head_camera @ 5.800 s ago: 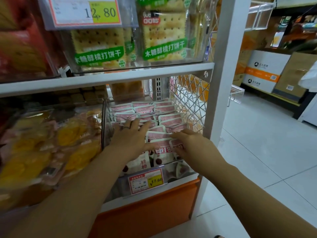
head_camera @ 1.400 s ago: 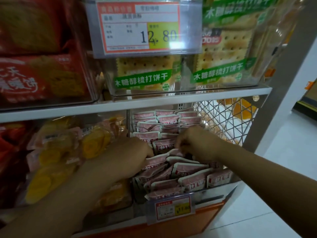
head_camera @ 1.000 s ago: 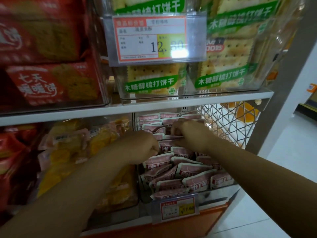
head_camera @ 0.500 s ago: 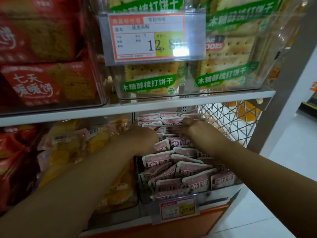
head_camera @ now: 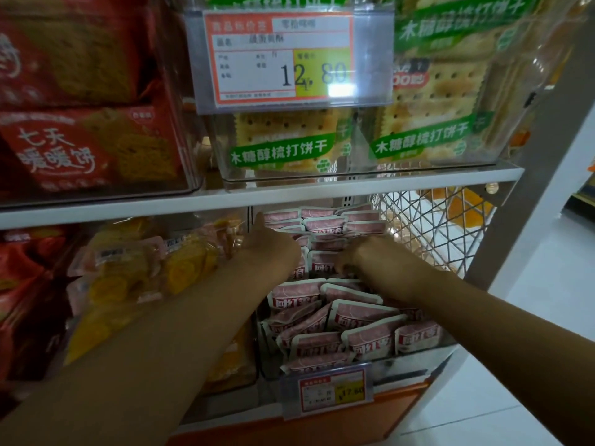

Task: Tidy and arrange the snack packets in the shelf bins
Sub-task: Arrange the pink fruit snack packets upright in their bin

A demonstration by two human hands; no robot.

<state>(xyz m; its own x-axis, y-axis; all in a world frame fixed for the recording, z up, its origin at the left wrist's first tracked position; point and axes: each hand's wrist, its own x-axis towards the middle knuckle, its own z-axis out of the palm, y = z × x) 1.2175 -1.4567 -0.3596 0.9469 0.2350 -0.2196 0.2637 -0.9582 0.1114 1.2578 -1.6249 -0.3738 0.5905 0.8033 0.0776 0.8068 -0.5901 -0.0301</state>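
Several pink snack packets stand in rows inside a clear shelf bin on the lower shelf. My left hand reaches into the bin's left side at the middle rows. Its thumb points up along the bin wall and its fingers are hidden among the packets. My right hand is at the same rows, fingers curled down and pinching the top of an upright pink packet. More pink packets fill the back of the bin.
A price tag hangs on the bin front. A bin of yellow snack packs sits to the left. The shelf board above carries cracker packs and red boxes. A wire mesh panel closes the right side.
Both hands have worked from the front rows back to the middle rows. The front packets now stand in overlapping rows. My left thumb has lifted against the bin wall.
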